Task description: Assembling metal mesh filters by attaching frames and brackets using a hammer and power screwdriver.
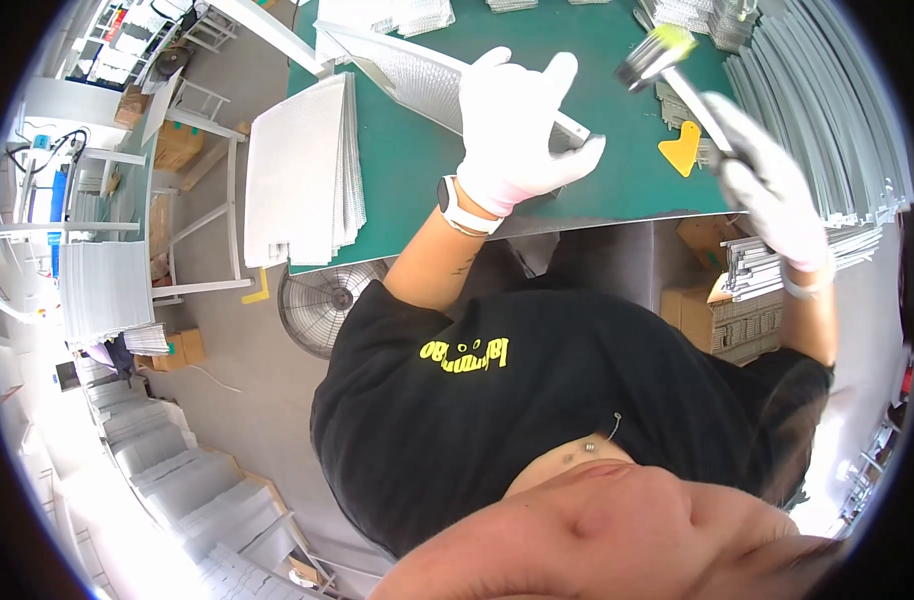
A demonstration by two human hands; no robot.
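My left hand [517,130], in a white glove, lies over the right end of a thin framed panel [412,80] with a silvery, textured face. The panel stands tilted on the green table; my fingers reach past its edge, with the thumb at its end corner. Part of the panel is hidden behind the hand. My right hand [767,185], also gloved, is closed around the handle of a hammer [662,57]. The hammer's yellow-green and dark head is raised to the right of the panel, apart from it. Below the head lies a yellow heart-shaped scraper [682,150].
A stack of white sheet panels [302,170] sits on the green table [407,210] at left. Many grey strips [817,110] are piled at right. A floor fan [332,300] and cardboard boxes [687,315] stand below the table's front edge.
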